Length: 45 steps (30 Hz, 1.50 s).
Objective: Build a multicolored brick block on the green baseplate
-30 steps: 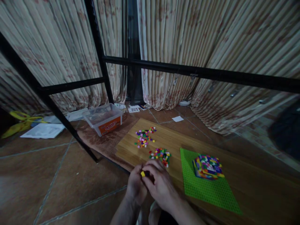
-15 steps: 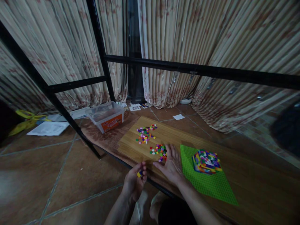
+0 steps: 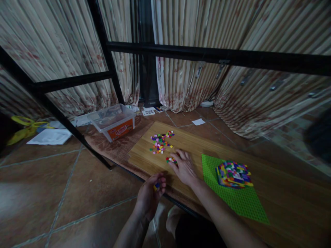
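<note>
Near the front edge of the wooden board, my left hand (image 3: 152,193) is curled palm up around small toy bricks (image 3: 156,186), yellow and blue ones showing. My right hand (image 3: 184,168) lies over the nearer pile of loose bricks (image 3: 170,160), its fingers stretched out and slightly bent. Most of that pile is hidden under the hand. A second scatter of colourful bricks (image 3: 160,143) lies farther back. To the right, a many-coloured brick build (image 3: 232,174) stands on a green baseplate (image 3: 248,210).
The wooden board (image 3: 139,155) rests on a brown cloth-covered bench. A clear plastic box (image 3: 120,129) with an orange label stands at its left end. Black metal bars (image 3: 207,53) cross in front of the curtains. A white tray (image 3: 49,136) lies on the tiled floor.
My right hand has shifted left and forward, now covering much of the nearer brick pile. My left hand still holds its bricks. The view has tilted slightly.
</note>
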Motion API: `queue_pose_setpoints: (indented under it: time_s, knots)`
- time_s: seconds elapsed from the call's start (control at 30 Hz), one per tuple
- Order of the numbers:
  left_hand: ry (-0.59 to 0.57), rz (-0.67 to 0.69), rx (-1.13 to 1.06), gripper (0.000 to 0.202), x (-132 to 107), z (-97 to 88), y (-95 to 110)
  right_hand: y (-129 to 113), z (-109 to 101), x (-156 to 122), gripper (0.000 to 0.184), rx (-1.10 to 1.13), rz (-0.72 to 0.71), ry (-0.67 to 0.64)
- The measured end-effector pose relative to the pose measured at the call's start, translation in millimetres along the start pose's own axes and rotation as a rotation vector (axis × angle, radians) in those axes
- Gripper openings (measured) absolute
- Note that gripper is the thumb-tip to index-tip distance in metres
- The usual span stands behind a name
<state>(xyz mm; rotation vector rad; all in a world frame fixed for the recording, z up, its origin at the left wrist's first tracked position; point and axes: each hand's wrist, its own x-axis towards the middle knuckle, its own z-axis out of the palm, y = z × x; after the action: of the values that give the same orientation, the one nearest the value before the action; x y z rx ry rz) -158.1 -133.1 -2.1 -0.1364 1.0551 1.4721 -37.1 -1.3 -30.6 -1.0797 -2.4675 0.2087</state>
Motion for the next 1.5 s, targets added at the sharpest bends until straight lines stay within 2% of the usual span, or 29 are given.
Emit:
queue_pose_setpoints:
  time_s: [0.17,0.3,0.47,0.6,0.8,1.1,1.5]
  knots:
    - [0.000,-0.041,-0.035,0.016,-6,0.9,3,-1,-1,-1,0.021,0.045,0.026,0.025]
    - [-0.011,-0.005,-0.055,0.014,-5,8.8,7,-1,-3,3,0.015,0.021,0.046,0.039]
    - [-0.042,0.115,-0.029,0.012,15,26.9,6,4,-4,12,0.013,-0.026,0.072,0.036]
    - [-0.047,0.162,-0.016,0.011,33,42.8,-2,6,-4,13,0.011,-0.039,0.091,0.033]
    - [-0.106,0.192,0.027,0.016,40,54.6,-15,8,-5,12,0.008,-0.038,0.102,0.042]
    - [-0.056,0.240,0.083,0.020,43,61.1,-26,12,0,13,0.014,-0.079,0.190,0.068]
    - [0.013,0.287,-0.029,0.013,50,76.5,-34,5,-5,15,0.032,-0.260,0.291,-0.018]
